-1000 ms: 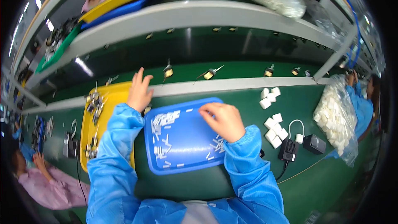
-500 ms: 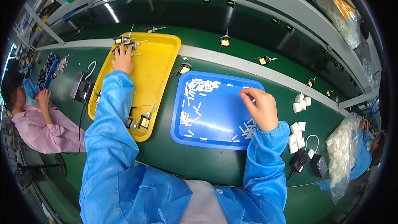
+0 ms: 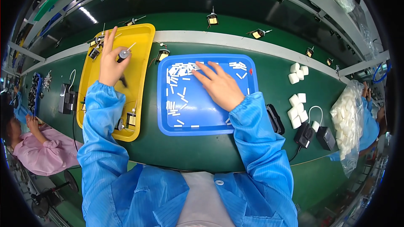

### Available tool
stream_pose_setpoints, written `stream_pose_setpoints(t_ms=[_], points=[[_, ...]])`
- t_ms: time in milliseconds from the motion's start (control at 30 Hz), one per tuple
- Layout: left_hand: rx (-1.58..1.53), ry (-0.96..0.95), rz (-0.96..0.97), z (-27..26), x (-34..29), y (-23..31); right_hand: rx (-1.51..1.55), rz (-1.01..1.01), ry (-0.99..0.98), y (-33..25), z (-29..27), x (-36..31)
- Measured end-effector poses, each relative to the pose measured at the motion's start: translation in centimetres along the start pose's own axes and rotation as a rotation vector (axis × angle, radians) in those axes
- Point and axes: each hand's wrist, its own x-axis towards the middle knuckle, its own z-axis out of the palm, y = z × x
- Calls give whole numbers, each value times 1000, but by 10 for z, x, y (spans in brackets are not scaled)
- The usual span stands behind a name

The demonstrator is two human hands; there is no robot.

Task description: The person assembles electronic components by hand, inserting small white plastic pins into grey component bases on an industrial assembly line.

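Over the yellow tray (image 3: 145, 54), my left hand (image 3: 111, 68) pinches a small motor-like part (image 3: 123, 54) between thumb and forefinger. A thin pale rod points up and right from it, and the other fingers stretch upward. My right hand (image 3: 221, 86) reaches into the blue tray (image 3: 162, 96), fingers stretched and apart. Its fingertips are at the edge of a heap of short white strips (image 3: 180, 69); no strip shows in its grasp. Similar motor-like parts with rods, black with pale yellow sides (image 3: 131, 120), lie at the yellow tray's far and near ends.
More such parts (image 3: 212, 18) rest on the green strip behind a pale rail (image 3: 193, 37). White foam-like blocks (image 3: 296, 110) and small black devices (image 3: 304, 134) are at right, beside a clear bag of white pieces (image 3: 348, 117). A person in pink (image 3: 44, 153) sits at left.
My left hand has lifted the motor-like part from the far end of the yellow tray. My right hand has moved left to the heap of strips, its fingers opening. The view has shifted.
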Motion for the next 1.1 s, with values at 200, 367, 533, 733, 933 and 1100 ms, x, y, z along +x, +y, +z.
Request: stream_pose_setpoints(t_ms=[200, 367, 533, 733, 933, 1100], points=[[-896, -354, -349, -33, -20, 66, 34, -88, -6, -4, 4, 30], [-1101, -509, -470, -51, -52, 117, 30, -49, -87, -16, 16, 59], [-1548, -465, -596, -43, -90, 133, 249, -29, 20, -11, 19, 56], [-1534, -302, -586, -25, -98, 131, 613, 57, 100, -16, -32, 58], [-1298, -213, -573, -19, -72, 140, 704, 105, 79, -27, -62, 52], [-940, -177, -489, -3, -82, 135, 1213, 269, -157, -46, -77, 47]])
